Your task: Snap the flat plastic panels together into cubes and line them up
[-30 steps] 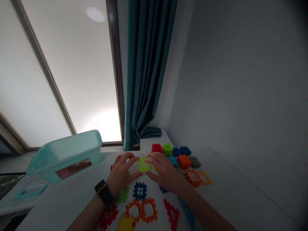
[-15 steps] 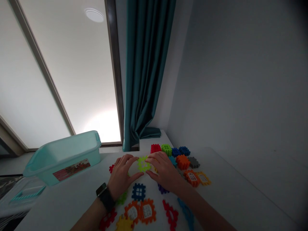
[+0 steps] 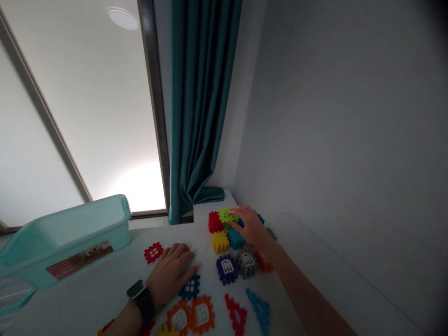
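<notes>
My right hand is at the back of the table, its thumb and fingers pinching a lime green notched building tile over the green stack there. Beside that tile stand a red stack and a teal stack, partly covered by my hand. My left hand, with a watch on the wrist, lies palm down with fingers stretched. Its thumb reaches over the edge of a dark blue window tile; whether they touch I cannot tell. A red window tile lies left of its fingers.
Yellow, purple and grey stacks stand mid-table. Nearer lie two orange tiles, a red triangular piece and a blue one. A turquoise tub stands at left; a wall borders the right.
My right hand has carried the lime green tile back and right to the green stack. My left hand has come off the tile and dropped nearer the table. The view has shifted slightly right.
</notes>
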Demonstrator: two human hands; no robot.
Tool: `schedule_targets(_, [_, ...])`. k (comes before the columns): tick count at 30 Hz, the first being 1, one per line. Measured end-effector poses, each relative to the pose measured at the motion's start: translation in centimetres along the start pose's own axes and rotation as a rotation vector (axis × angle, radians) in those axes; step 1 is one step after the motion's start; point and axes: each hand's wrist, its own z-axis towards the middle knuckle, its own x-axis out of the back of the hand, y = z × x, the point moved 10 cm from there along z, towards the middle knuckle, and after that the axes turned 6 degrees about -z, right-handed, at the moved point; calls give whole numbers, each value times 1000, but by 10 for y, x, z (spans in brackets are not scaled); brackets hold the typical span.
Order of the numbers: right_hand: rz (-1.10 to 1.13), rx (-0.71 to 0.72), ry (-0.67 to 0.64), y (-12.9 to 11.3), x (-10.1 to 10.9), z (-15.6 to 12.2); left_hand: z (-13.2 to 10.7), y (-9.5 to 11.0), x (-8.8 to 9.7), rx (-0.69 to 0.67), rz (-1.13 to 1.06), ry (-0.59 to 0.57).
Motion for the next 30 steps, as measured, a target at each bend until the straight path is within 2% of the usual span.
schedule_targets(4, [-6,-71,-17,37,-12,-2,1,-8,-10,-9,16,-10])
schedule_targets(9, [10,-112,-59,60,-27,1,1,-8,-11,-35,11,10])
schedule_targets(19, [64,-158,-130,75,-45,3,0,-4,-9,6,19,-8])
schedule_targets(30, [67,-188,-156,76,-47,2,0,-5,-9,-27,34,20])
